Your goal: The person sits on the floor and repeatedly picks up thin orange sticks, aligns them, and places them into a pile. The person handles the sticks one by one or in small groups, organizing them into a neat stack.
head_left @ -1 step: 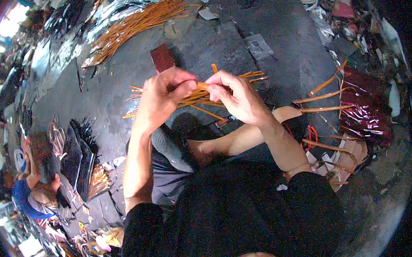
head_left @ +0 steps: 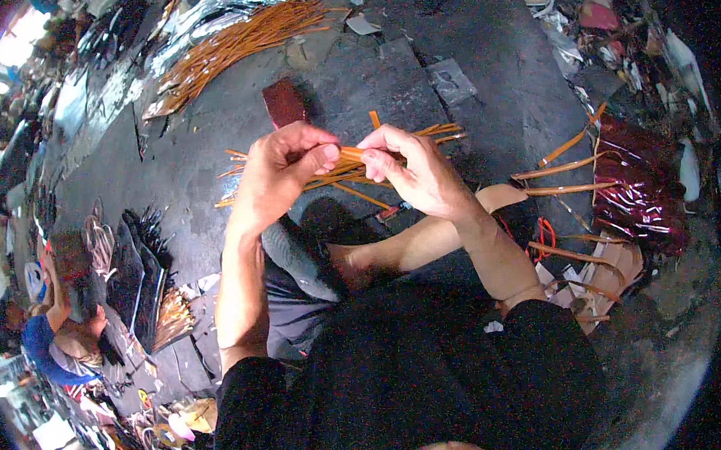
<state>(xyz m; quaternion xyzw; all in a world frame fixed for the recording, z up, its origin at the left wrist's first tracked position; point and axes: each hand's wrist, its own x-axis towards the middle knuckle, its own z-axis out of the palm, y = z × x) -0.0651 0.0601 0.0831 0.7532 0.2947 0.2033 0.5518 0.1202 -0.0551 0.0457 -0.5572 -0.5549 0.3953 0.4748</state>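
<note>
Between my two hands a short length of tan-orange strip, leather-like [head_left: 350, 153], is pinched above the floor. My left hand [head_left: 280, 168] grips one end between thumb and curled fingers. Thumb and forefinger of my right hand [head_left: 411, 167] close on the other end. Below them lies a loose heap of similar orange-brown strips [head_left: 344, 176], partly hidden by the hands. A dark red-brown block [head_left: 285, 102] rests on the floor just beyond my left hand.
A large bundle of orange strips [head_left: 235, 46] lies at the far left. On the right are separate brown strips [head_left: 570, 168] beside dark red glossy sheeting [head_left: 638, 189]. Black sheets [head_left: 137, 282] lie on the left, near another person in blue [head_left: 47, 347]. My bare leg [head_left: 428, 241] stretches rightward.
My hands have drawn slightly apart, the left shifting a little leftward, and slightly more of the strip shows between them. Both still pinch it.
</note>
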